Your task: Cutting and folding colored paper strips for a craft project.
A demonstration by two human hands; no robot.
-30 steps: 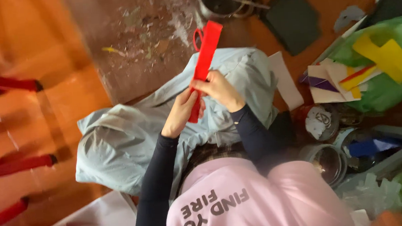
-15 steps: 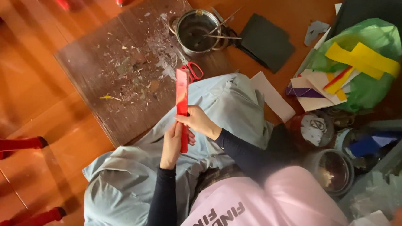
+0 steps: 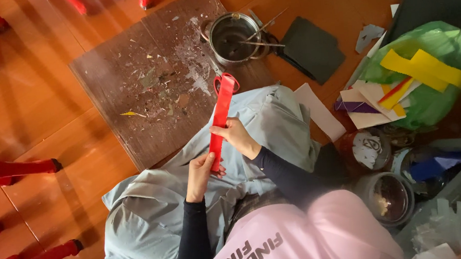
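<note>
Red paper strip (image 3: 220, 119) runs lengthwise away from me, my left hand (image 3: 200, 175) pinching its near end, right hand (image 3: 236, 137) fingers closed around its middle.

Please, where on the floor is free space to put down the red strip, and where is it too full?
Free: the orange wooden floor left of the scrap-littered brown board, above the red legs; also between the round metal pot and the green bag, around the dark sheet. Crowded: the jars and papers at right.
</note>
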